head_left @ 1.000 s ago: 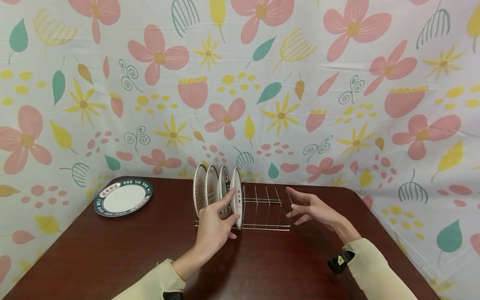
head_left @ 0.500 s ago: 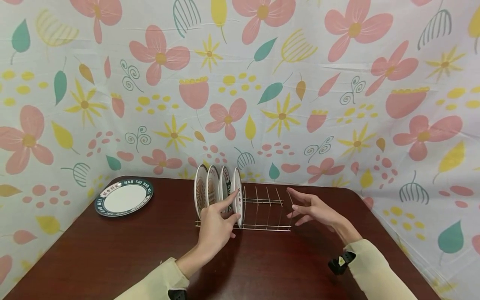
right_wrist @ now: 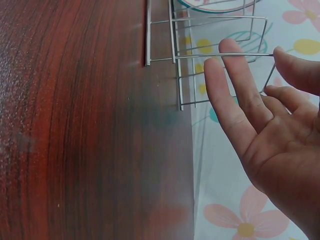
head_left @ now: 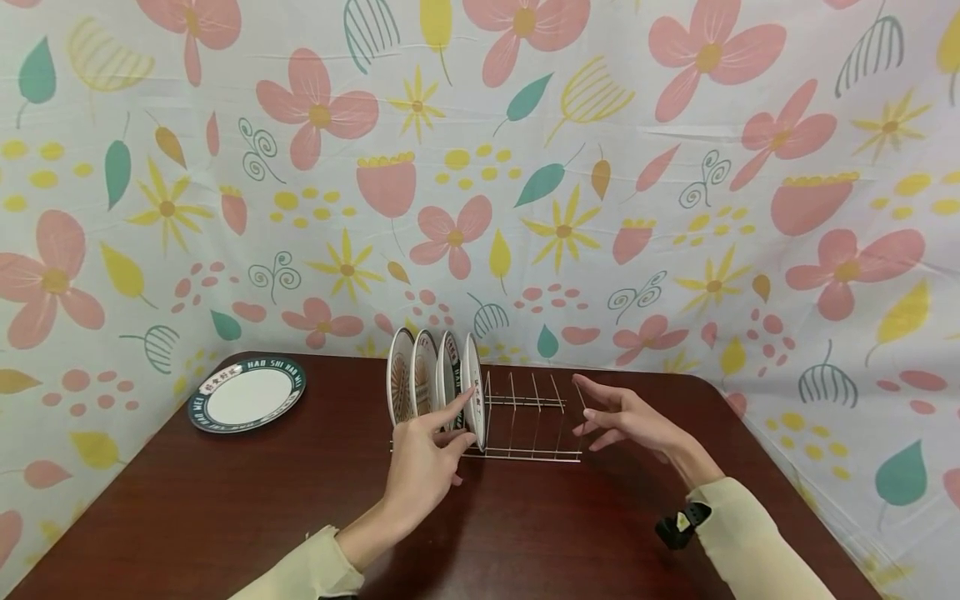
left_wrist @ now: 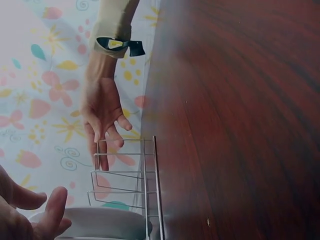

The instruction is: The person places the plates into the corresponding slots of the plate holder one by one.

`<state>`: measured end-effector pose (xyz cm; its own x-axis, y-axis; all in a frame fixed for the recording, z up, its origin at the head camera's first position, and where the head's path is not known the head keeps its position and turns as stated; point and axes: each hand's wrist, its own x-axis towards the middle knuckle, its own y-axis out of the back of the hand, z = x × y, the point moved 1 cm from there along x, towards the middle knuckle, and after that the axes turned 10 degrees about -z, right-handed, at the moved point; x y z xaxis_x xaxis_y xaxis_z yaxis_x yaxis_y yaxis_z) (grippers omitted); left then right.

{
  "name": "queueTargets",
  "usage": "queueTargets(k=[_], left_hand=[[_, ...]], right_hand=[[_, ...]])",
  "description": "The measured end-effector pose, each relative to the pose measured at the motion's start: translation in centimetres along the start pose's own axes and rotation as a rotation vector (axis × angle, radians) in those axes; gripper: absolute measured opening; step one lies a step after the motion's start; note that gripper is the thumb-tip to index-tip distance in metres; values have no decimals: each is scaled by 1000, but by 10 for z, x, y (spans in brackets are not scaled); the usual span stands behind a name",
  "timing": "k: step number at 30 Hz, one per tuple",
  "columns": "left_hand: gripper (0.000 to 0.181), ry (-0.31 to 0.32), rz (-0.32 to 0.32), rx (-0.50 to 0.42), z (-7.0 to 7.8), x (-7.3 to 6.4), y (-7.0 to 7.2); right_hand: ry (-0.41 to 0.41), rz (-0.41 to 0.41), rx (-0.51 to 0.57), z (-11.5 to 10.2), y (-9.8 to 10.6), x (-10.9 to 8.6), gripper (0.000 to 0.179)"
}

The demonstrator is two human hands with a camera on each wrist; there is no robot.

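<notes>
My left hand [head_left: 420, 462] is at the front edge of the rightmost upright plate [head_left: 474, 400], thumb and forefinger apart with their tips overlapping it. Close up, its fingers [left_wrist: 55, 212] are spread beside the pale plate [left_wrist: 105, 222]. Several round patterned plates stand on edge in the left part of a wire dish rack [head_left: 532, 456]; the nearest to the left hand is partly hidden by it. My right hand [head_left: 633, 421] pinches the end wire of the rack between thumb and forefinger, the other fingers [right_wrist: 227, 107] extended beside the wires.
A white plate with a dark green lettered rim [head_left: 247, 396] lies flat at the left back of the brown table [head_left: 247, 500]. A flowered cloth [head_left: 480, 167] hangs behind the table. The rack's right slots hold no plates.
My left hand has drawn slightly back and to the left from the rightmost plate, whose lower edge has shifted a little backward. The right hand has stayed at the rack's end.
</notes>
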<state>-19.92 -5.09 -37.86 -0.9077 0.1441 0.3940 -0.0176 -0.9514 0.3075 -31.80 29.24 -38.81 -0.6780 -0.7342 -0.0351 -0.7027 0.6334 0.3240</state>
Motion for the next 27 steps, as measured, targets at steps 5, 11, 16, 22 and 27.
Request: queueTargets(k=[5, 11, 16, 22, 27], left_hand=[[62, 2, 3, 14, 0, -5, 5], [57, -45, 40, 66, 3, -13, 22], [53, -49, 88, 82, 6, -17, 51], [53, -50, 202, 249, -5, -14, 112], [50, 23, 238, 403, -39, -2, 192]], right_hand=[[-1, -6, 4, 0, -1, 1, 74], [-8, -4, -3, 2, -1, 2, 74], [-14, 0, -2, 2, 0, 3, 74], [-22, -5, 7, 2, 0, 3, 74], [-16, -3, 3, 0, 0, 2, 75]])
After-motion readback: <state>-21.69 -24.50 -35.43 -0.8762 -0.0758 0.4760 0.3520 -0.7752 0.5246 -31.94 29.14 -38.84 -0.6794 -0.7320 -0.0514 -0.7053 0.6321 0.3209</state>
